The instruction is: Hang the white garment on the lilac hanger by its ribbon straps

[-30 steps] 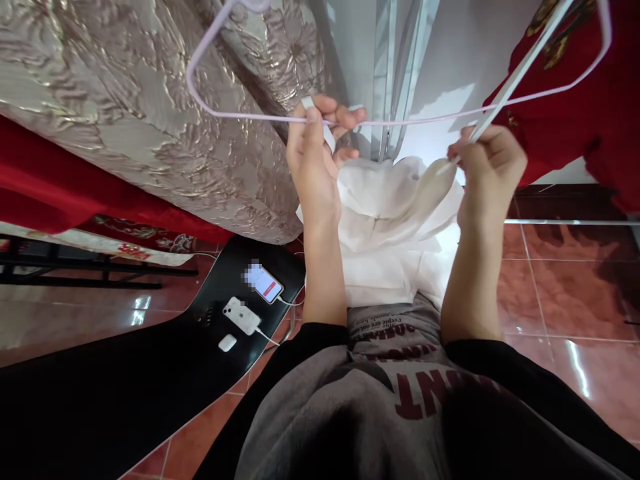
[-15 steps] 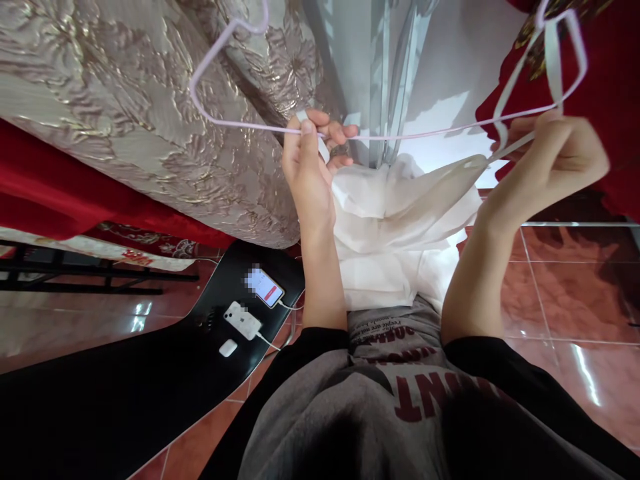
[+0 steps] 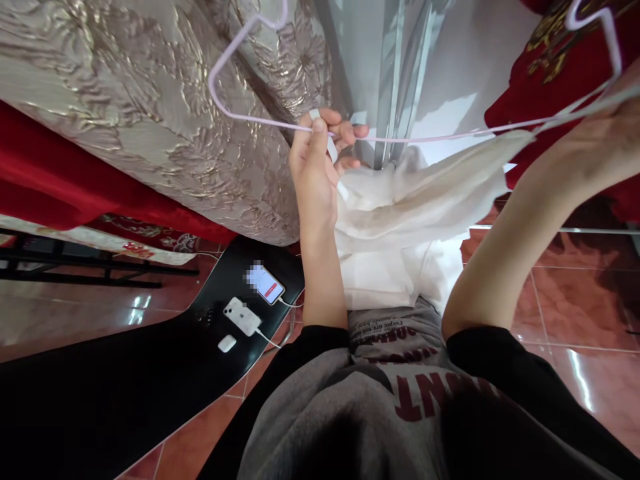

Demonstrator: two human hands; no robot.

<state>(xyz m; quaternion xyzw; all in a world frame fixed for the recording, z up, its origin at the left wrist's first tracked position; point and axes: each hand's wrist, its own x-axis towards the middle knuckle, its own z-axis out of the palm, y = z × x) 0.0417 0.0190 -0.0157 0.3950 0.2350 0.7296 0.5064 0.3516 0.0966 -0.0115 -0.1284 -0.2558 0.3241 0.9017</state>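
While left hand pinches hanger bar, right hand, blurred, seemingly grips white garment strap taut.

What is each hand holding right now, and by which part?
The left hand pinches the lilac wire hanger on its bottom bar, with one white strap. The right hand pulls the white garment by its other strap, toward the hanger's right end.
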